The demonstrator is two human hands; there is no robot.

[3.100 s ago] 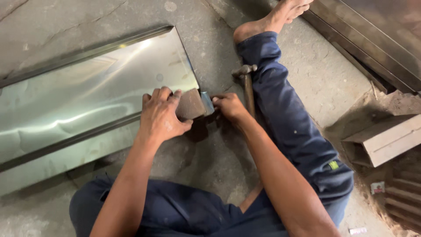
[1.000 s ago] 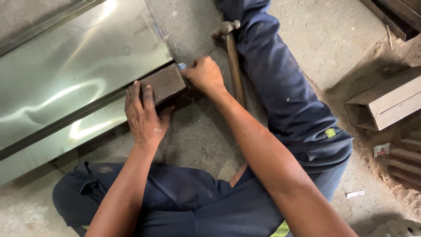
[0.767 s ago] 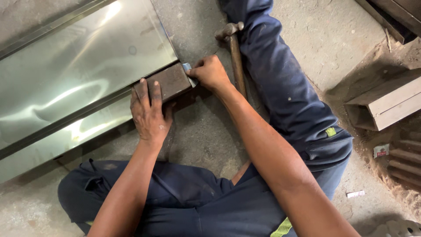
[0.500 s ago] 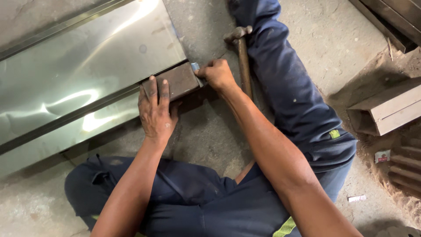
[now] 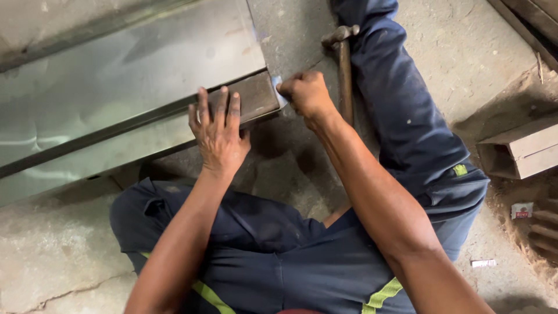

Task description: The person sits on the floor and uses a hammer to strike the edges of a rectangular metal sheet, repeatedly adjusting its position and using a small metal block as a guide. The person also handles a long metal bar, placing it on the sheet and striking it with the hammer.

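I sit on a concrete floor with a shiny bent metal sheet [image 5: 116,75] lying in front of me. A dark rusty steel block [image 5: 256,96] rests on the sheet's near right corner. My left hand [image 5: 218,131] lies flat on the block, fingers spread, pressing down. My right hand [image 5: 305,93] is closed at the block's right end, pinching a small shiny bit of the sheet's corner [image 5: 278,87]. A hammer [image 5: 344,64] with a wooden handle lies on the floor just right of my right hand, against my outstretched leg.
My blue-trousered right leg [image 5: 401,110] stretches away on the right. A rectangular metal box section [image 5: 520,151] lies at the right edge on sandy ground. More metal profiles [image 5: 535,17] fill the top right corner. A small packet [image 5: 522,210] sits nearby.
My left hand has slid from gripping the block's end to lying flat on top of it. The right hand stays at the block's right end. The view has shifted slightly.
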